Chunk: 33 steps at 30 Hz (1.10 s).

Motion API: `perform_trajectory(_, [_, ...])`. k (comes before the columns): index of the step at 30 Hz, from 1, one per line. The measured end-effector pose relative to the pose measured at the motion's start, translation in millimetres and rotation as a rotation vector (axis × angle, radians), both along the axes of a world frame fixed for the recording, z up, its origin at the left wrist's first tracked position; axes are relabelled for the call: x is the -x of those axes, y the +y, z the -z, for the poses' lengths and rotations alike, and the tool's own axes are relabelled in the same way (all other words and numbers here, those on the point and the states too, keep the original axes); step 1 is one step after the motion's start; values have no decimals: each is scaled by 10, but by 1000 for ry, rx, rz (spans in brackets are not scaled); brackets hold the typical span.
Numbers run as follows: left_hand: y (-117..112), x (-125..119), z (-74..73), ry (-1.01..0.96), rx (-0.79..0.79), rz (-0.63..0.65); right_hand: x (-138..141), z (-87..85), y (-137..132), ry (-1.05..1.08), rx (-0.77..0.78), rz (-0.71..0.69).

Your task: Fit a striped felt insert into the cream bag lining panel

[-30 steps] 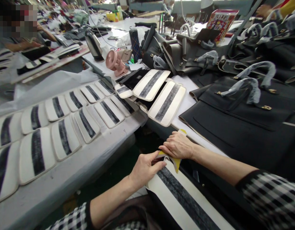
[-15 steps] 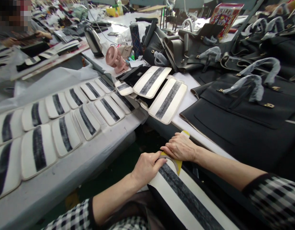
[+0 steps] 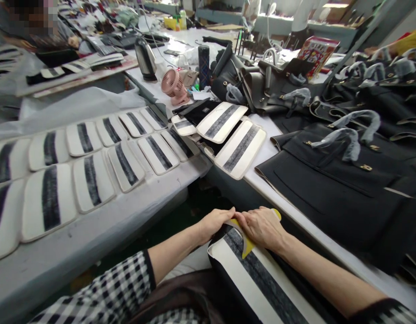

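A long white panel with a dark grey stripe (image 3: 271, 274) and black material along its side lies on my lap, its far end toward the tables. My right hand (image 3: 263, 227) is closed around a yellow tool (image 3: 248, 247). This tool has a broad, curved edge resting on the panel's far end, and its rounded tip sticks out behind my knuckles. My left hand (image 3: 212, 223) is closed at the panel's far end, its fingertips partly hidden and touching my right hand. Black material shows at the panel's end beneath my left fingers.
Rows of striped white panels (image 3: 51, 198) cover the left table. More striped panels (image 3: 241, 148) overhang the right table's corner. Black handbags (image 3: 336, 171) with plastic-wrapped handles fill the right table. A pink fan (image 3: 174, 85) and a kettle (image 3: 145, 58) stand behind. A person works at upper left.
My right hand and the yellow tool have come lower and nearer. My left hand's thumb has left the panel's top face and moved up against my right hand. The view has shifted slightly.
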<state>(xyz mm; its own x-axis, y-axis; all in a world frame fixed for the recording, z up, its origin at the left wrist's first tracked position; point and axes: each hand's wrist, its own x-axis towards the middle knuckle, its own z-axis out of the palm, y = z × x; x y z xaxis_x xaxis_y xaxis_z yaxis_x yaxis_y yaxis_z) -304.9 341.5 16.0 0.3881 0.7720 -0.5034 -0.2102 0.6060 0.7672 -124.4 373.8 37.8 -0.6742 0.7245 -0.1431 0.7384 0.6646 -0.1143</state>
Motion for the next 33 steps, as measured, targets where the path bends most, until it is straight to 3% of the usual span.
perform_trajectory(4, [113, -28, 89, -95, 27, 57, -80, -8, -22, -11, 30, 9])
perform_trajectory(10, [193, -15, 204, -43, -25, 154, -164, 31, -50, 11, 90, 32])
perform_trajectory(16, [256, -1, 182, 17, -68, 224, -241, 126, -78, 58, 136, 135])
perform_trajectory(20, [320, 10, 140, 89, -155, 337, -418, 190, -191, 63, 157, 219])
perform_trajectory(26, [411, -51, 140, 242, -305, 476, -589, 262, -258, 120, 97, 218])
perform_trajectory(30, [470, -97, 171, 212, -344, 565, -534, 239, -219, 150, 50, 156])
perform_trajectory(33, [498, -135, 201, 197, -386, 564, -446, 199, -207, 91, -5, 159])
